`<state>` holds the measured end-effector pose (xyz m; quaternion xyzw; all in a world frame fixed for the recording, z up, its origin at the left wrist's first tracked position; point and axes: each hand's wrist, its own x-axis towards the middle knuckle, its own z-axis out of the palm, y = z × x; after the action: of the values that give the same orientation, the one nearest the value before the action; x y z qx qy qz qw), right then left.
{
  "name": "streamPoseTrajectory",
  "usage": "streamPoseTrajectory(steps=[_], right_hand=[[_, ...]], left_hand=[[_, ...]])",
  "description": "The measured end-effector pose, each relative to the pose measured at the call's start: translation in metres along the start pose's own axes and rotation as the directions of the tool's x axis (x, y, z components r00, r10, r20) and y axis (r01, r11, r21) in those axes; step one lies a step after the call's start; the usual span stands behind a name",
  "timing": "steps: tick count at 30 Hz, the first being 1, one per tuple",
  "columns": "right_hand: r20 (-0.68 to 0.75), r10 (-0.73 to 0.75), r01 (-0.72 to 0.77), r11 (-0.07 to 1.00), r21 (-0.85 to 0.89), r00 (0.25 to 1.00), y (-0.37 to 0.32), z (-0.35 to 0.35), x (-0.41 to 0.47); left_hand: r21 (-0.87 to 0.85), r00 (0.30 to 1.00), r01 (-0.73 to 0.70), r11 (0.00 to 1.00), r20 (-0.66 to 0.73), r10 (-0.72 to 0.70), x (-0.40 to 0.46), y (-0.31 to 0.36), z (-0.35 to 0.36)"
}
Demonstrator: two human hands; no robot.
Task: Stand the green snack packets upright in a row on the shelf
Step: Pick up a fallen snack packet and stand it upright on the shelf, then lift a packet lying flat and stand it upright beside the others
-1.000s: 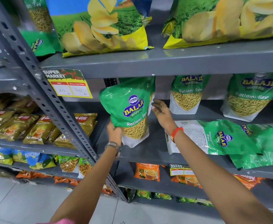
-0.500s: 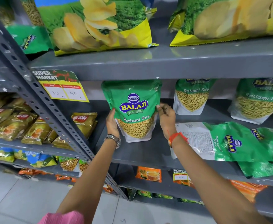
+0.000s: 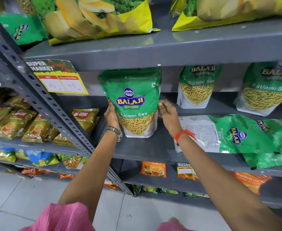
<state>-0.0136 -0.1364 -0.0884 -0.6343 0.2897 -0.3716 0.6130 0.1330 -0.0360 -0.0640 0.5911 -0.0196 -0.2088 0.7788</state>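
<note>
Green Balaji sev packet stands upright on the grey metal shelf, left hand gripping its left edge, right hand gripping its right; further right, two flat green packets.

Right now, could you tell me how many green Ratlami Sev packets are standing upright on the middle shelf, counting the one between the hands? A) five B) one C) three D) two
C: the held packet stands between the left hand and right hand, and two more stand to its right, the second packet and the third packet; the flat packets lie on their sides.
</note>
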Motion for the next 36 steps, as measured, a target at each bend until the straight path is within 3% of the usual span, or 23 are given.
streamPoseTrajectory(steps=[9,18,22,25,26,28,30,32,34,36], right_hand=[[-0.053,-0.062,0.057,0.994,-0.098,0.997,-0.003,0.009,-0.036],[-0.103,-0.067,0.037,0.96,-0.276,0.992,-0.003,0.011,-0.082],[-0.145,-0.1,0.074,0.981,-0.177,0.984,-0.019,0.008,-0.095],[-0.392,-0.107,0.126,0.992,0.025,0.914,-0.018,-0.009,-0.111],[-0.511,-0.069,0.128,0.988,0.082,0.857,-0.015,-0.018,-0.117],[-0.711,0.007,0.096,0.99,0.105,0.703,-0.008,-0.04,-0.127],[-0.816,0.067,-0.01,0.997,0.075,0.574,-0.002,-0.064,-0.132],[-0.841,0.189,-0.173,0.978,0.116,0.507,0.005,-0.085,-0.132],[-0.821,0.345,-0.283,0.93,0.235,0.455,0.011,-0.101,-0.129],[-0.762,0.45,-0.306,0.89,0.339,0.465,0.017,-0.114,-0.125]], left_hand=[[0.028,0.997,0.075,0.997,-0.006,-0.074,-0.019,0.003,-0.014],[0.096,1.0,0.013,0.995,-0.005,-0.013,-0.043,-0.003,-0.036],[0.071,0.999,-0.008,0.997,-0.038,0.011,-0.054,-0.007,-0.04],[0.098,0.951,-0.084,0.992,-0.289,0.109,-0.079,-0.031,-0.044],[0.134,0.917,-0.1,0.986,-0.373,0.143,-0.094,-0.045,-0.043],[0.127,0.901,-0.095,0.987,-0.41,0.139,-0.129,-0.076,-0.034],[0.126,0.937,-0.057,0.99,-0.337,0.097,-0.163,-0.101,-0.016],[0.219,0.96,-0.172,0.961,-0.182,0.213,-0.186,-0.113,0.008],[0.354,0.891,-0.444,0.823,0.08,0.446,-0.198,-0.114,0.034],[0.417,0.746,-0.666,0.619,0.371,0.553,-0.196,-0.106,0.061]])
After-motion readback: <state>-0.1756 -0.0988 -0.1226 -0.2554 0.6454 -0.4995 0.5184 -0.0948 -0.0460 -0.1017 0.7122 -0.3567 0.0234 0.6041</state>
